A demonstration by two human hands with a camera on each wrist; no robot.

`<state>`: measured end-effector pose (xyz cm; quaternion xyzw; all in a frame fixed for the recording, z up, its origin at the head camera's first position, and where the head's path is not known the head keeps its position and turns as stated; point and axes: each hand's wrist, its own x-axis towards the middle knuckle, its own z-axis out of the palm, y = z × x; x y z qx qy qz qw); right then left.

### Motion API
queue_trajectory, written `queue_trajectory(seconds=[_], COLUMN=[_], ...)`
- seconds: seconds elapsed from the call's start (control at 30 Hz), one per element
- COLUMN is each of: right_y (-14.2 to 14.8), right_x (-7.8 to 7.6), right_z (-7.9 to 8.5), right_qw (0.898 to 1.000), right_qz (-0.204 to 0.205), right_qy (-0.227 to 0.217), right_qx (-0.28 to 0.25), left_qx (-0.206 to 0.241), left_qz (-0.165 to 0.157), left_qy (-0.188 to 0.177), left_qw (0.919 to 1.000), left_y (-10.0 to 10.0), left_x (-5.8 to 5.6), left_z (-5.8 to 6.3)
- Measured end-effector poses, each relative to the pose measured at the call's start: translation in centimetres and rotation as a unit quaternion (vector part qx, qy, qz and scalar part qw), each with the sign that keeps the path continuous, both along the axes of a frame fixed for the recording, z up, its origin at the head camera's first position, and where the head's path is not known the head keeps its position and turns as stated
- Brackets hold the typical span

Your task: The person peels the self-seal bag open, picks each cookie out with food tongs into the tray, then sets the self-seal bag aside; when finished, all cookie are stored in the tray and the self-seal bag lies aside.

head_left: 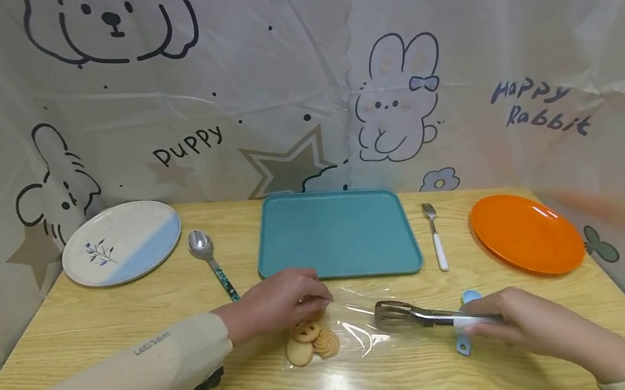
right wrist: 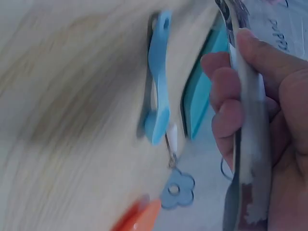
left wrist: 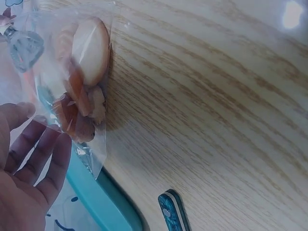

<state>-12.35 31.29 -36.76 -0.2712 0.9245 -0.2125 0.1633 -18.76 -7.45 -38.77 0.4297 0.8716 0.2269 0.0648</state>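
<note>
My left hand [head_left: 283, 300] pinches the upper edge of a clear plastic bag [head_left: 356, 336] near the middle of the table. Inside the bag, several cookies [head_left: 309, 342] gather toward its left end; one is a smooth oval, another has a swirl. In the left wrist view the cookies [left wrist: 91, 53] show through the film, below the thumb and fingertips. Metal tongs [head_left: 432, 318] are gripped by my right hand [head_left: 529, 323], their head at the bag's right end. Whether the tongs' tips are inside the bag I cannot tell. Beneath the tongs lies a light-blue spoon [head_left: 463, 343].
Behind the bag lies a teal tray [head_left: 337, 232]. A metal spoon [head_left: 211, 257] with a patterned handle and a white-blue plate [head_left: 133, 235] are to the left. To the right are a white-handled fork [head_left: 438, 243] and an orange plate [head_left: 526, 233]. A printed cloth hangs behind.
</note>
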Motion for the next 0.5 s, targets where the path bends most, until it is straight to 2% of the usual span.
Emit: queue_trajectory(seconds=[0.13,0.27,0.4,0.5], right_y=[-1.2,-2.3,-3.3,-4.0], right_x=[-0.6,-1.3,-1.8,-2.0], right_z=[-1.0,-1.9,-2.5,-2.8], right_qw=[0.995,0.983,0.967,0.958], right_qz=[0.033,0.053,0.047,0.039], right_qy=[-0.062,-0.139,-0.208,-0.243], right_qx=[-0.066,-0.112,-0.137,-0.149], left_qx=[0.003,0.014,0.034,0.052], left_qz=[0.005,0.005,0.007,0.010], left_qy=[-0.008,-0.028,-0.065,-0.095], left_qw=[1.0000,0.9995,0.9973,0.9941], left_y=[0.0,-0.1,-0.2,-0.2], left_x=[-0.1,-0.2,-0.5,-0.7], left_z=[-0.1,-0.1,-0.2,-0.1])
